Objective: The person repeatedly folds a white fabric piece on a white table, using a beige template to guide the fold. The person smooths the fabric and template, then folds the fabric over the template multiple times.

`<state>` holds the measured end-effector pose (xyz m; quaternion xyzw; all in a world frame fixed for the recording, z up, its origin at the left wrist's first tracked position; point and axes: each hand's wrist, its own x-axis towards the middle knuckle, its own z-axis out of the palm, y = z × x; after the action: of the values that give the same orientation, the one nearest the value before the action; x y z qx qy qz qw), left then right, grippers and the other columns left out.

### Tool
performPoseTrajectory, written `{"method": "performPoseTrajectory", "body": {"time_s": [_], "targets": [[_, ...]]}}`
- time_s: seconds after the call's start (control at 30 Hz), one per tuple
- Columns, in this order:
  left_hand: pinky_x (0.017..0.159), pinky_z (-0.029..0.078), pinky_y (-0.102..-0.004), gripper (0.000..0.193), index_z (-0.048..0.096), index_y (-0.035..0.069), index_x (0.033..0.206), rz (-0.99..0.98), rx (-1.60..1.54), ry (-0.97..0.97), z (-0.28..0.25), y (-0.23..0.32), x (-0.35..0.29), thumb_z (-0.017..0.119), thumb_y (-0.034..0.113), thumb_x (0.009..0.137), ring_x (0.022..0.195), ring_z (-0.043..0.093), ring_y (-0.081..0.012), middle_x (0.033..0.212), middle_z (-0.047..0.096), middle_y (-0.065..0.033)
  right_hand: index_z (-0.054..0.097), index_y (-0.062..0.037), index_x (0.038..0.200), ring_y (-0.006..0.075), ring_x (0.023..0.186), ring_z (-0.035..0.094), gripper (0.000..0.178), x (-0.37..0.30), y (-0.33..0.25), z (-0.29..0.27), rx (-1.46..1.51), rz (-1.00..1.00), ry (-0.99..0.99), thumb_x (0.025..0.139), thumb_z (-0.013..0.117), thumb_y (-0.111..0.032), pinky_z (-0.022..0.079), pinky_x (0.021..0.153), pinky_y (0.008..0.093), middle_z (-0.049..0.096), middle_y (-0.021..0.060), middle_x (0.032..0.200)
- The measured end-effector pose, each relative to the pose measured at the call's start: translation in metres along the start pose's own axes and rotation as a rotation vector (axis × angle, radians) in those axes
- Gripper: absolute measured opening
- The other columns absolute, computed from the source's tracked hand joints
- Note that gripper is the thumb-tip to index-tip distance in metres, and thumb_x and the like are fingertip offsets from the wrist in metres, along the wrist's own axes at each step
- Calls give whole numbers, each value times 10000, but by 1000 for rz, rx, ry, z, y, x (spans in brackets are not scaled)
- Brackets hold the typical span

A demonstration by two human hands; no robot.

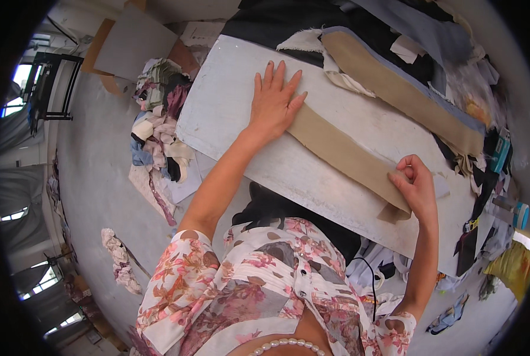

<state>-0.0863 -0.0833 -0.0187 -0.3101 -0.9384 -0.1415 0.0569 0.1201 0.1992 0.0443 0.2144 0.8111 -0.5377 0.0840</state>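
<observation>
White board [235, 113]: L hand [274, 101] flat pinning tan strip [342, 151]; R hand [416, 184] pinching strip end nr edge.

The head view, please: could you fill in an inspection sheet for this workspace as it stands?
Surface: pale grey board, scuffed, lying flat.
Job's things: tan fabric strip laid along the board; a second tan strip beyond it.
Clutter: heap of fabric scraps left of the board; dark cloth at the far edge; mixed offcuts on the right.
Hands: left hand flat, pressing the strip's far end; right hand, its fingers pinching the near end.
Cables: thin black cable under the board's near edge.
Surroundings: grey floor; windows at left.
</observation>
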Motion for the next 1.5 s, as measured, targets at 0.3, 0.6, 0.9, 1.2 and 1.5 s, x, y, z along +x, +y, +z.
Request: {"method": "performPoseTrajectory", "body": {"time_s": [0.3,0.6,0.9,1.2,1.5], "targets": [[1175,72,-561,549,407,185,1480,-23,21,-13,-1,0,-2,401,457,1002,1474,132,-376,1579,231,-168,536,-60,931,135,580,489,213,3,8,9,-165,-70,134,795,699,-73,399,562,290,587,44,639],[1173,26,-575,531,446,177,1456,180,3,-83,-4,57,-7,440,436,993,1484,131,-340,1580,228,-172,547,-56,948,213,581,520,244,0,2,6,-265,-33,128,780,717,-100,412,569,336,579,74,641],[1178,31,-562,539,425,186,1469,184,-2,-98,1,53,-7,428,444,996,1481,139,-338,1569,252,-177,552,-78,987,244,620,561,284,1,13,5,-314,-102,198,770,730,-121,428,585,371,571,78,682],[1184,33,-562,592,398,148,1476,476,-125,-204,7,142,-12,480,436,965,1483,153,-310,1577,235,-168,555,-89,997,283,641,590,300,3,16,8,-374,-142,203,766,739,-141,437,583,388,594,93,693],[1187,25,-561,611,373,140,1486,525,-139,-255,21,153,-15,419,475,978,1484,149,-287,1578,234,-155,591,-66,1009,213,630,578,329,-27,30,-53,-239,-8,176,717,734,-120,452,614,322,589,58,655]]}}
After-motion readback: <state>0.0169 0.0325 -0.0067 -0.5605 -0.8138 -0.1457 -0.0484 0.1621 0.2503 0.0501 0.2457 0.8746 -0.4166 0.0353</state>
